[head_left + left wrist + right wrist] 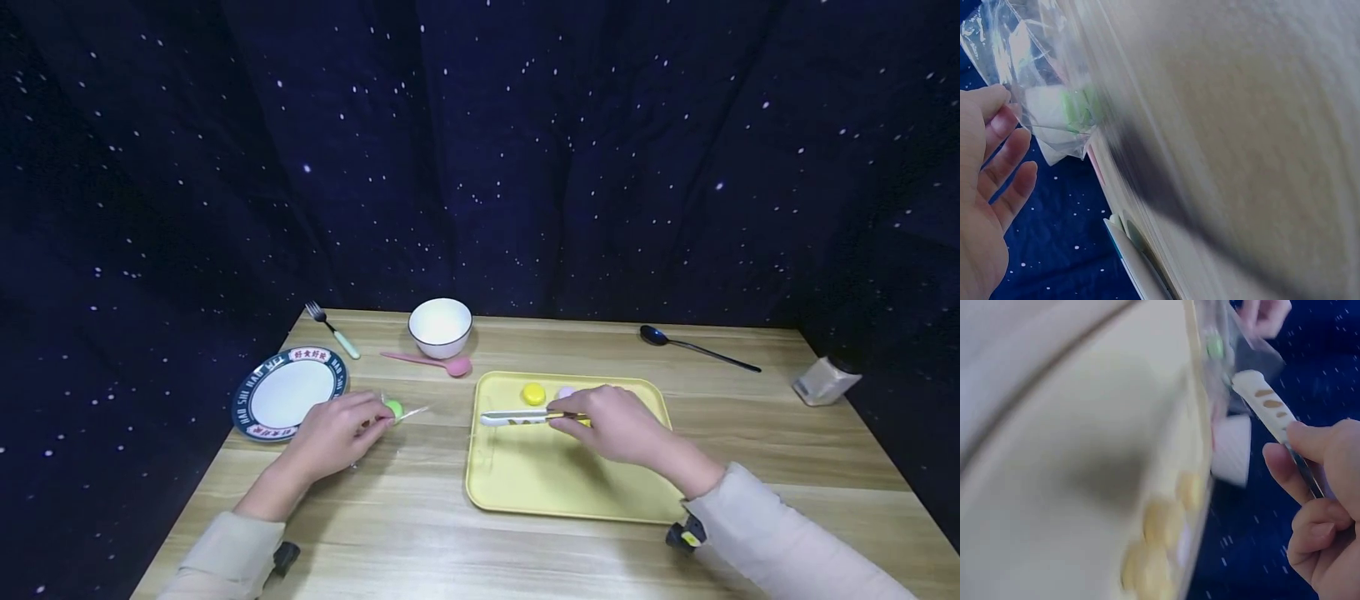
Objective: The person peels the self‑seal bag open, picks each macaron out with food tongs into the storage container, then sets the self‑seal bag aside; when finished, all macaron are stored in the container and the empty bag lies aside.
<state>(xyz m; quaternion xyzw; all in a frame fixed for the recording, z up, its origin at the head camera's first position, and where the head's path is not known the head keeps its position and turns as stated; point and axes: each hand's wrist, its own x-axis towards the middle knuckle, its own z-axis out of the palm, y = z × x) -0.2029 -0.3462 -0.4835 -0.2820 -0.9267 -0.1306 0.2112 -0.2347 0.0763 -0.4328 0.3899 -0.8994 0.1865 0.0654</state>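
Note:
Between thumb and fingertips, my left hand point(337, 429) pinches a clear plastic bag point(1029, 47) over the wood table. Inside the bag shows a round green macaron point(394, 409). My right hand point(618, 423) grips tongs point(513, 417) with white slotted tips and a metal handle, held over the yellow tray point(525, 493). The tips point left, toward the bag, with nothing visible between them. On the tray's far side lie a yellow macaron point(534, 393) and a pale purple one point(566, 392). More yellow pieces appear there in the right wrist view, partly hidden by my hand in the head view.
At the left are a dark-rimmed plate point(251, 387) and a fork point(333, 332). A white bowl point(440, 325) and pink spoon point(456, 366) sit behind the tray. Farther right lie a black spoon point(697, 347) and a jar point(823, 382) with a dark lid.

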